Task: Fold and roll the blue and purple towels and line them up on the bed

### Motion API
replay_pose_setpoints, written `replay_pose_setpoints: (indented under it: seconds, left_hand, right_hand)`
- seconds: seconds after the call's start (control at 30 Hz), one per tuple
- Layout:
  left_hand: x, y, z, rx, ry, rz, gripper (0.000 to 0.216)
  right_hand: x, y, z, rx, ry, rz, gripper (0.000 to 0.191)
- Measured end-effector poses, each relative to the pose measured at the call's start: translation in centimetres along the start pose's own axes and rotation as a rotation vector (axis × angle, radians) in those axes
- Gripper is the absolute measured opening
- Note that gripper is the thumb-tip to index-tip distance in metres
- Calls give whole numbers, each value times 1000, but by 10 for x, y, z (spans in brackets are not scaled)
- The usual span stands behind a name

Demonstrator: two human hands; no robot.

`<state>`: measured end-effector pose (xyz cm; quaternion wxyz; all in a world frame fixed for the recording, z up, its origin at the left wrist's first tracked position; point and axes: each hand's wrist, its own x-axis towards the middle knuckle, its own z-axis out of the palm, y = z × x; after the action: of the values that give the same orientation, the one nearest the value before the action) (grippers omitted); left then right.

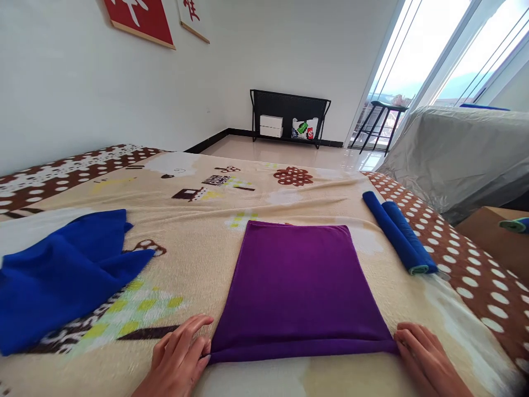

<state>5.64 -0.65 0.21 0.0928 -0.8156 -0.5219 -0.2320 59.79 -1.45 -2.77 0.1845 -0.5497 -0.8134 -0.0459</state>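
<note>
At the far left, a loose, rumpled bright-blue cloth lies on a cream plush blanket printed with brown, white and lime-green shapes. On the wall beyond hangs a red scroll with white brushwork (its top is cut off by the edge of the view). Next comes the left hand, palm turned inward, its thumb and forefinger drawn together on the near left corner of a flat, four-sided purple cloth. The purple cloth is spread on the blanket between the two hands, smooth over most of its surface, with a narrow turned-over band along its near edge. Past the blanket's far edge, a low black metal rack stands against the white wall. Further right, two blue cloth rolls lie side by side on the blanket, pale green showing at one near end. Nearer, the right hand rests at the purple cloth's near right corner, its fingers close together and curled; its thumb is hidden, so I cannot tell whether the corner is pinched. At the far right, a bulky shape under a grey sheet stands behind a brown cardboard box.
</note>
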Motion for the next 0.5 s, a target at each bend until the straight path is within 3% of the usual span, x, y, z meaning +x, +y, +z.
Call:
replay_pose_setpoints:
  seconds: [0.13, 0.23, 0.37, 0.5]
  left_hand:
    - [9, 23, 2, 60, 67, -35, 21]
    - [20, 57, 10, 60, 131, -54, 38]
    - [40, 102, 31, -61, 177, 26, 40]
    - [52, 120, 54, -154, 273, 130, 39]
  right_hand:
    - [10, -21, 16, -208, 192, 32, 19]
    - [19, -48, 28, -236, 287, 5, 34]
    - [42, -86, 27, -23, 241, -136, 43]
    - [63, -108, 13, 79, 220, -272, 38]
